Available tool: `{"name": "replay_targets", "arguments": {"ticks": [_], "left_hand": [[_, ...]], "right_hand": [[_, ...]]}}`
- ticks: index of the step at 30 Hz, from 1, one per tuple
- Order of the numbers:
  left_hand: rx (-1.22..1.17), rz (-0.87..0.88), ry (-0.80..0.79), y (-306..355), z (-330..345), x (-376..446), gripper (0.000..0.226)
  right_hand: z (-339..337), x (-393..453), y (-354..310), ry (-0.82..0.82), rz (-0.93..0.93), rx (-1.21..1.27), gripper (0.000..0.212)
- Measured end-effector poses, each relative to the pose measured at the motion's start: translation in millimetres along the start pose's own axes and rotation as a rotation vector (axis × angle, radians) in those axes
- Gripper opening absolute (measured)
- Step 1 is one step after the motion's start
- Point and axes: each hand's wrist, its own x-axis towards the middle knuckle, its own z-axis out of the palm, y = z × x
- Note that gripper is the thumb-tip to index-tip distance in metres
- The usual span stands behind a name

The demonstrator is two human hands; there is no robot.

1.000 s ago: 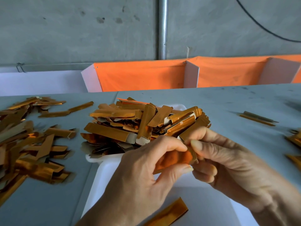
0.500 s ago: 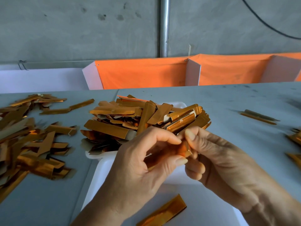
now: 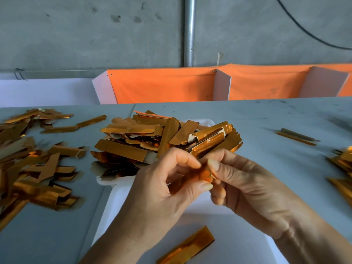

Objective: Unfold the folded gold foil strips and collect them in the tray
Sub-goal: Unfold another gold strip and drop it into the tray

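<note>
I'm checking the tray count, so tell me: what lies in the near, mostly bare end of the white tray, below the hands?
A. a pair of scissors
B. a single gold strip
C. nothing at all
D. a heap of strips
B: one single gold strip lies alone on the white tray floor, nearer the camera than both hands.
</note>
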Motion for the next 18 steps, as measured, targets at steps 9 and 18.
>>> {"name": "replay_targets", "arguments": {"ticks": [9,18], "left_hand": [[0.297,-0.242,-0.069,-8,0,2,0.046],[0.636,-0.182,0.082,-13,3,4,0.003]], "right_hand": [[-11,6,1,0.588,-0.17,-0.601,0.025],[-7,57,-10,0.522,-0.408,-1.599,0.036]]}}
